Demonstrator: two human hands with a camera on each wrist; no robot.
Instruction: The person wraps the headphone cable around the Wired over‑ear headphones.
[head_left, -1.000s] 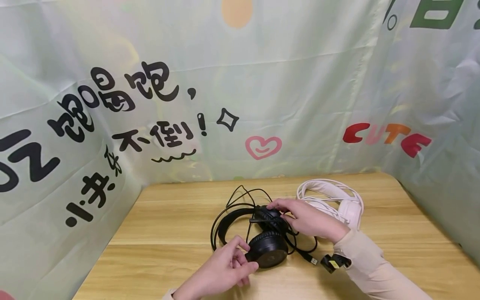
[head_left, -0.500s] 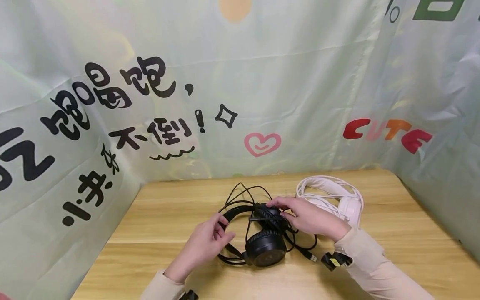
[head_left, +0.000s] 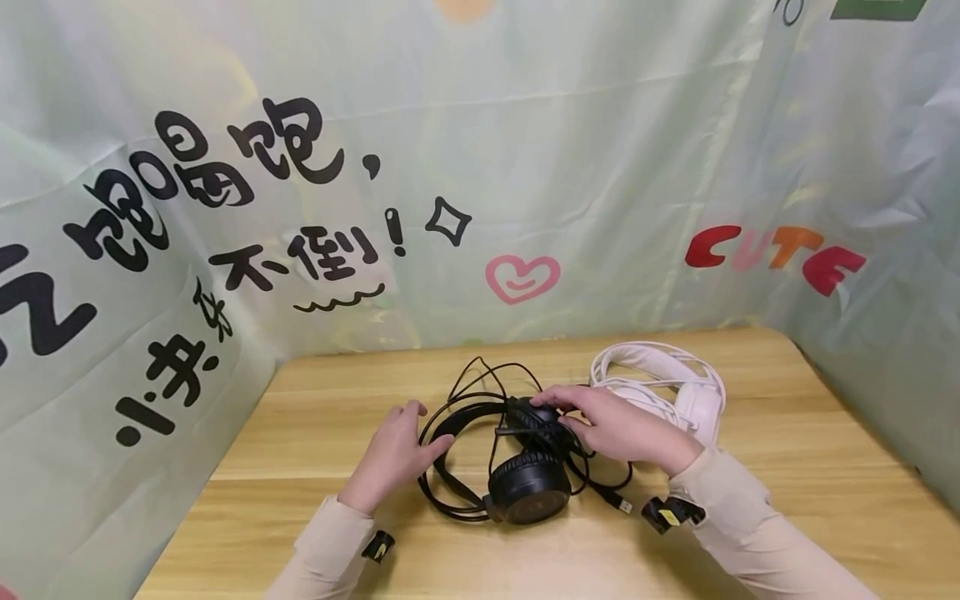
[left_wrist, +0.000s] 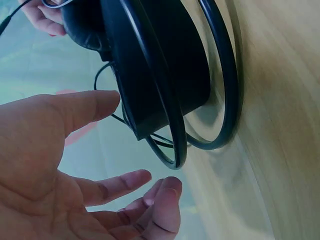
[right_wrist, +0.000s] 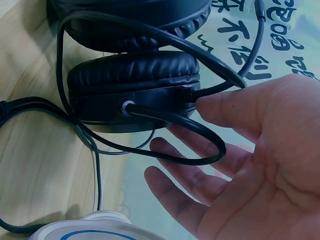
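A black over-ear headset (head_left: 528, 490) lies on the wooden table, its cable looped around the headband and ear cups. My right hand (head_left: 615, 421) holds the far ear cup; in the right wrist view the thumb touches the cup (right_wrist: 135, 70) beside the microphone boom, with fingers behind it. To the left of the headband, my left hand (head_left: 393, 450) is spread with nothing held. The left wrist view has its thumb and fingers around the headband (left_wrist: 155, 60) and cable loops; whether the thumb touches the band I cannot tell.
White headphones (head_left: 701, 408) with a white cable lie at the back right. The black cable's USB plug (head_left: 625, 505) rests near my right wrist. A printed curtain (head_left: 615, 183) surrounds the back and sides of the wooden table (head_left: 787, 492).
My left hand has moved from the near ear cup up and left to beside the headband, with its fingers spreading. The right hand has stayed on the far ear cup.
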